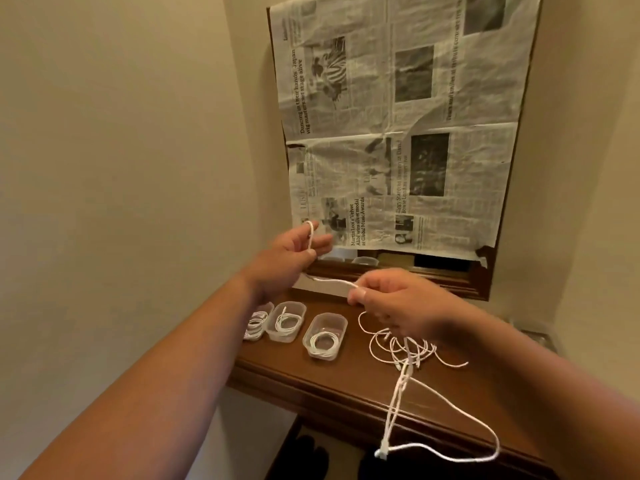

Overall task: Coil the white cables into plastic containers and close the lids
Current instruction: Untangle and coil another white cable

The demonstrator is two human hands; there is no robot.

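We hold one white cable above the wooden shelf. Our left hand pinches its looped end in curled fingers, our right hand pinches it further along, and the rest hangs past the shelf's near edge. Loose cables lie tangled under the right hand. Left of them stand three lidless plastic containers (each with a coil inside). Newspaper covers the far frame.

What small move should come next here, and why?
Probably wrap another turn round the left hand: only one loop of the white cable sits on it, the right hand pinches it, and a long tail hangs past the table.
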